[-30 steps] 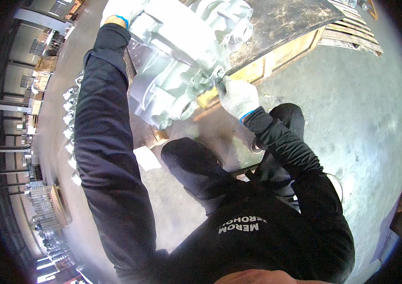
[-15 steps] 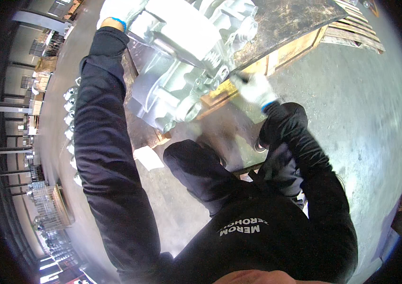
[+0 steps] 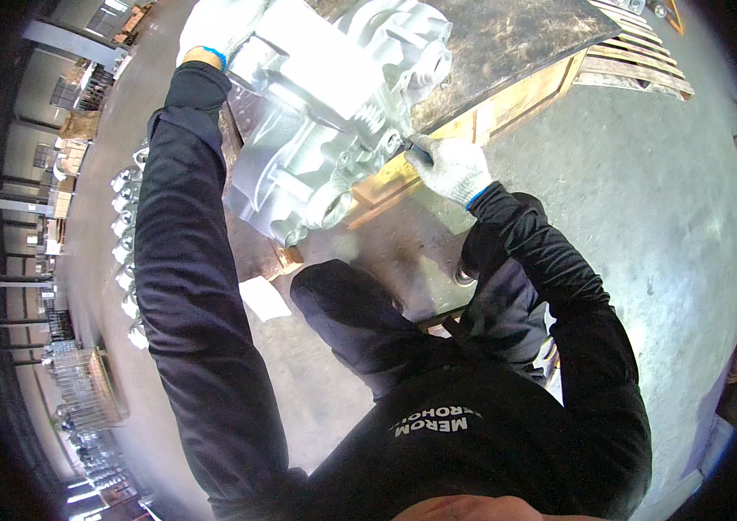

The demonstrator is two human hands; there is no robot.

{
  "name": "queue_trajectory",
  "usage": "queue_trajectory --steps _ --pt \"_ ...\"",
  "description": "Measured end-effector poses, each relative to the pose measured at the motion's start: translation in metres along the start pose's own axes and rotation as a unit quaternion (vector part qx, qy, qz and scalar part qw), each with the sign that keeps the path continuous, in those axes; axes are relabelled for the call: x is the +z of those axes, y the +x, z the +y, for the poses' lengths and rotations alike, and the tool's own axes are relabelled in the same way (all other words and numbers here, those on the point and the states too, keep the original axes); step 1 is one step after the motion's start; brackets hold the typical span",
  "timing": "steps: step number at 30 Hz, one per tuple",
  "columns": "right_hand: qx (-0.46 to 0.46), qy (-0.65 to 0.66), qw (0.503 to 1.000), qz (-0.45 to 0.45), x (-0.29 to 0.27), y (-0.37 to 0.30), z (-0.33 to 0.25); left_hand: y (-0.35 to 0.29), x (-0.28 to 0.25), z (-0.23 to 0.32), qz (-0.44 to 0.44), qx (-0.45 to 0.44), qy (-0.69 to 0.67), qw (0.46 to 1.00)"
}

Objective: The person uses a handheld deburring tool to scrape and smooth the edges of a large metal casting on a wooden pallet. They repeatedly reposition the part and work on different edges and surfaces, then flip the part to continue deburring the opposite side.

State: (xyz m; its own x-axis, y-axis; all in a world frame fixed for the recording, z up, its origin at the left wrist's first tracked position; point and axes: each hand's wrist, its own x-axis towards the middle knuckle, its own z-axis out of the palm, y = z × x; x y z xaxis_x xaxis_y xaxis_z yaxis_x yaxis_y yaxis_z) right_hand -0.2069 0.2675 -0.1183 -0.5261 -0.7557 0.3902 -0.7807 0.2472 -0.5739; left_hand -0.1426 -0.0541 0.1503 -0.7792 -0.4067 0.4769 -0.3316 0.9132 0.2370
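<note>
A large silvery metal casting [image 3: 286,161], with ribs, rounded bosses and round openings, lies on a dark-topped wooden workbench [image 3: 507,61]. Glare washes out its upper part. My left hand [image 3: 221,30], in a white glove with a blue cuff edge, rests at the casting's far left side; brightness and the frame's edge hide its fingers. On the right, my gloved right hand [image 3: 453,167] is closed around a small dark tool [image 3: 419,154], whose kind I cannot make out. The tool's end is at a small round hole [image 3: 393,141] on the casting's near right side.
Below the bench, a white sheet [image 3: 265,299] lies on the floor near my left knee. A slatted wooden pallet [image 3: 633,62] stands beyond the bench at the right. Several metal parts [image 3: 125,247] line the floor at left, with racks [image 3: 86,386] farther off.
My right hand has moved left and closer to the casting, bringing the dark tool to the hole. My left hand stays at the casting. The whole view has shifted slightly.
</note>
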Motion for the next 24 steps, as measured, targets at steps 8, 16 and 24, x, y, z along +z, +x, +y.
queue_trajectory --steps 8,16,24 --pt "0.002 0.014 0.998 0.066 0.013 -0.015 -0.007 -0.003 -0.006 0.001 -0.015 -0.005 -0.023 1.0" --pt "0.113 0.043 0.991 0.055 0.039 -0.005 -0.018 -0.011 -0.012 -0.008 -0.022 -0.011 -0.047 0.999" --pt "0.088 0.004 0.995 -0.05 0.009 0.018 -0.051 -0.009 -0.016 -0.008 -0.016 0.002 -0.038 0.999"
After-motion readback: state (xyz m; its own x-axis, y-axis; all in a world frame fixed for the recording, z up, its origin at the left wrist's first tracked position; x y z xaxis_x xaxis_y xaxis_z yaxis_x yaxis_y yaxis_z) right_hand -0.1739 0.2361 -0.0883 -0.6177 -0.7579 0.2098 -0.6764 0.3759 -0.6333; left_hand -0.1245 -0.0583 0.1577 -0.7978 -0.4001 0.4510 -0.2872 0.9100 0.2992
